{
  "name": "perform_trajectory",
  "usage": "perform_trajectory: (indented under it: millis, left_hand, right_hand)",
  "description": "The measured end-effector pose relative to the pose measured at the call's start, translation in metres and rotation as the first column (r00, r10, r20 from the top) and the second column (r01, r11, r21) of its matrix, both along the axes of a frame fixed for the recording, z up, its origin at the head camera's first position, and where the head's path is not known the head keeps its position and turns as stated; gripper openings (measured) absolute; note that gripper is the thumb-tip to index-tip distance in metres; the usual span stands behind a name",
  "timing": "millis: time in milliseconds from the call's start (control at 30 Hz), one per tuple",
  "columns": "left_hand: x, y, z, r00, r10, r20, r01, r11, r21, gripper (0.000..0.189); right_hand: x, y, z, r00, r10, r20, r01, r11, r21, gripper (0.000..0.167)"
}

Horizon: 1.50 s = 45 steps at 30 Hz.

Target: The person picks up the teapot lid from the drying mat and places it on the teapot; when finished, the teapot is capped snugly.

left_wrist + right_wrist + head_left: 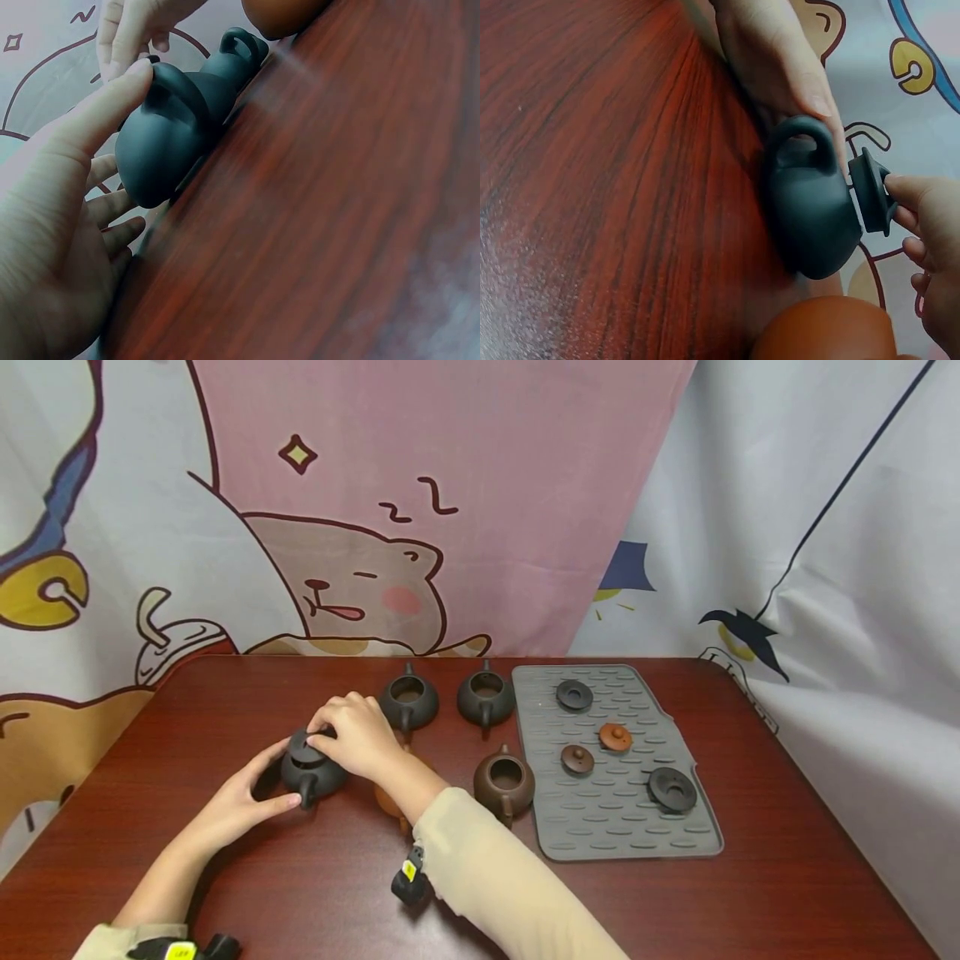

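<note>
A dark grey teapot (321,777) stands on the left part of the table. My left hand (238,802) holds it from the left, with the thumb at its handle and the fingers around the far side of the body. My right hand (358,735) pinches the knob of a dark lid (868,193). In the right wrist view, that lid is right at the teapot's mouth, with a narrow gap between them. Just right of this pot is an orange-brown teapot (825,330), partly hidden by my right forearm in the head view.
Two dark lidless teapots (408,700) (486,697) stand at the back, and a brown lidless one (504,783) nearer the front. On the right, a grey mat (600,827) bears several lids: dark (574,695) (672,790), orange (615,737) and brown (577,760).
</note>
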<state>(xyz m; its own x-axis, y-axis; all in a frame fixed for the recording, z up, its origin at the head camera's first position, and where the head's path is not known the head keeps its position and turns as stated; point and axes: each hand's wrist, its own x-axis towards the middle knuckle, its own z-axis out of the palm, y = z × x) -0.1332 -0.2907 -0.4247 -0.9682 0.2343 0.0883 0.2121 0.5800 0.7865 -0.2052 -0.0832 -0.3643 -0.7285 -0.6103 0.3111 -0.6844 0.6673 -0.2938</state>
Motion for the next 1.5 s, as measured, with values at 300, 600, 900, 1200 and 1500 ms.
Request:
perform_trajectory:
  millis: [300,600,900,1200,1500]
  left_hand:
    - [-0.001,-0.001,-0.001,1.000,-0.004,0.002,0.004,1.000,-0.006,0.085]
    - [0.000,-0.001,0.000,1.000,0.001,0.005,-0.001,1.000,-0.016,0.084]
    - [-0.001,0.000,0.000,1.000,-0.021,-0.008,0.021,1.000,0.005,0.083]
    - [-0.001,0.000,0.001,1.000,-0.018,0.001,0.018,1.000,0.002,0.083]
    - [-0.001,0.000,0.001,1.000,-0.017,0.001,0.017,1.000,0.005,0.083]
  right_hand:
    - [-0.002,-0.006,-0.005,1.000,-0.011,0.022,0.010,1.000,0.013,0.016]
    - [-0.001,-0.008,-0.008,1.000,-0.008,0.016,0.008,0.999,0.032,0.017]
    - [0.000,-0.006,-0.011,1.000,-0.007,0.009,0.006,0.998,0.062,0.017]
    - [0.002,0.001,-0.002,1.000,0.000,-0.004,0.000,0.999,0.052,0.021]
    - [0.006,0.019,0.010,0.999,0.034,-0.025,-0.035,0.998,-0.048,0.023]
